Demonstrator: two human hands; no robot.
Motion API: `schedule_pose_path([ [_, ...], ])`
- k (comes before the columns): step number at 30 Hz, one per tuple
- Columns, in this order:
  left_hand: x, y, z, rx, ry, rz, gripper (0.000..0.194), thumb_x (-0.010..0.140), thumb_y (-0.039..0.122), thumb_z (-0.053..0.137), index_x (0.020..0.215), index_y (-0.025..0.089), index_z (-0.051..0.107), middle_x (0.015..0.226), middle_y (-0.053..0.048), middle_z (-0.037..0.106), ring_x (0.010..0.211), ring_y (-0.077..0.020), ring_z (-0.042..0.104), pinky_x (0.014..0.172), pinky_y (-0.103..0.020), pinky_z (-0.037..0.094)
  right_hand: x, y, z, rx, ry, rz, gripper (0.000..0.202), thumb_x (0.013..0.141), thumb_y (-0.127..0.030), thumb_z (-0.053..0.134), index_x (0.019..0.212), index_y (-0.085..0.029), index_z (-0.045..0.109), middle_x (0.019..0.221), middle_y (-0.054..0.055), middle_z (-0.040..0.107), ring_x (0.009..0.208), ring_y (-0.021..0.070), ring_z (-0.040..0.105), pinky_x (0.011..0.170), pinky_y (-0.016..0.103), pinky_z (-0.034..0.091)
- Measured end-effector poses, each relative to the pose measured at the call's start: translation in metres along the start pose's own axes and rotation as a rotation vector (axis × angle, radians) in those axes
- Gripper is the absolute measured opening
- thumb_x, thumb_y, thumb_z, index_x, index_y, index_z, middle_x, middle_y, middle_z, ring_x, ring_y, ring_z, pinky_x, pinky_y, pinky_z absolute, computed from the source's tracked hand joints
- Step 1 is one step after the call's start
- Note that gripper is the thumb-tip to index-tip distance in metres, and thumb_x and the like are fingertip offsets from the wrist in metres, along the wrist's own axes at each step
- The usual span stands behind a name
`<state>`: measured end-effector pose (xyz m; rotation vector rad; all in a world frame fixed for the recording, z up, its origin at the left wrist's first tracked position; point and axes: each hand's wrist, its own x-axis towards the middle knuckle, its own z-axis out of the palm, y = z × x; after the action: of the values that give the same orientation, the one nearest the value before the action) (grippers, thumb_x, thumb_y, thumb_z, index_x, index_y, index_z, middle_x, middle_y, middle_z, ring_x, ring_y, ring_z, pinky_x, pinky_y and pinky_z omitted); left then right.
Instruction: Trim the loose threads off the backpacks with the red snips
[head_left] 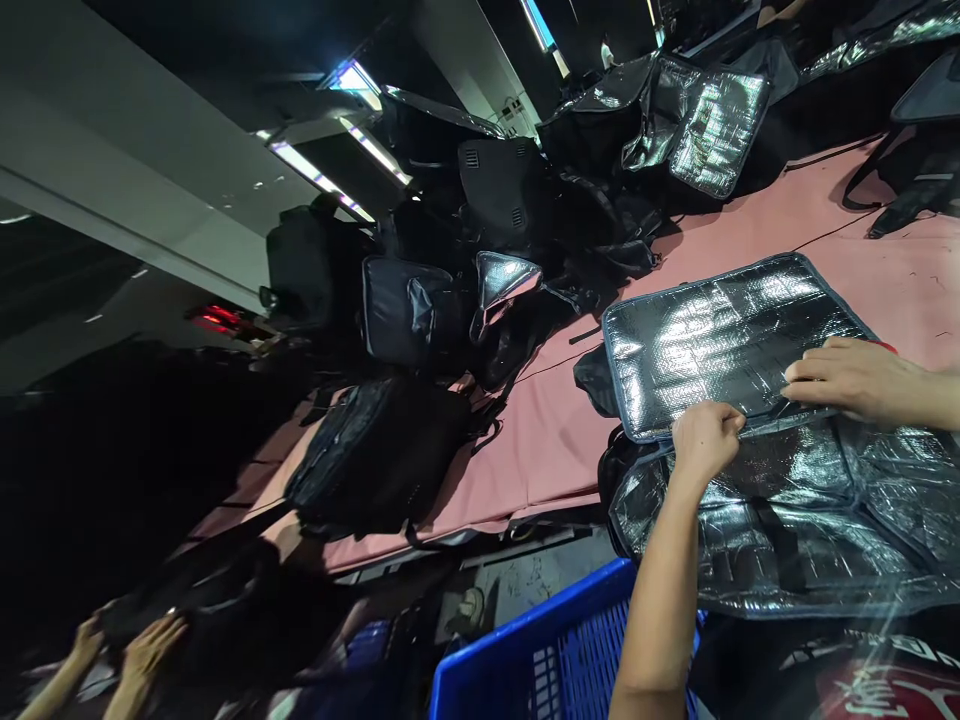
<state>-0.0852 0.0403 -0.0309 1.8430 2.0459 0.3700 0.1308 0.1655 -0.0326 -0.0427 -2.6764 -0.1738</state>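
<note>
A black bag with a silver foil lining [780,540] lies open close to me at the right. Its foil-lined flap [720,330], edged in dark piping, is folded back over the pink table cover. At the flap's near edge, my left hand [705,438] has its fingers closed in a pinch on the seam between flap and bag. Farther right, my right hand [844,380] rests at the flap's lower right edge, thumb and fingers closed around it.
A blue plastic crate [525,640] stands below the table edge. Black bags [382,460] lie along the pink table [547,430], several with silver lining showing. At the lower left, another person's hands [150,645] touch a dark bag.
</note>
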Motion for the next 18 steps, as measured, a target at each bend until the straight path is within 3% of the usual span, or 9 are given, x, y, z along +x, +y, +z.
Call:
schedule_pose_path([
  [6,-0.001,0.001,0.001,0.011,0.004,-0.009,0.021,0.089,0.021,0.053,0.088,0.025,0.074,0.090,0.000,0.072,0.086,-0.0182,0.063,0.072,-0.026,0.044,0.012,0.016,0.016,0.161,-0.075,-0.035,0.019,0.092,-0.012,0.042,0.091,-0.021,0.059,0.090,0.001,0.065,0.076,0.0157,0.054,0.066,0.031,0.030],
  [18,-0.001,-0.002,0.004,0.036,-0.009,-0.004,0.019,0.092,0.025,0.055,0.092,0.025,0.074,0.095,-0.001,0.072,0.091,-0.0186,0.063,0.076,-0.026,0.046,0.017,0.015,0.031,0.184,-0.025,-0.058,0.016,0.094,-0.015,0.044,0.085,-0.022,0.056,0.081,0.000,0.063,0.070,0.0160,0.049,0.064,0.031,0.025],
])
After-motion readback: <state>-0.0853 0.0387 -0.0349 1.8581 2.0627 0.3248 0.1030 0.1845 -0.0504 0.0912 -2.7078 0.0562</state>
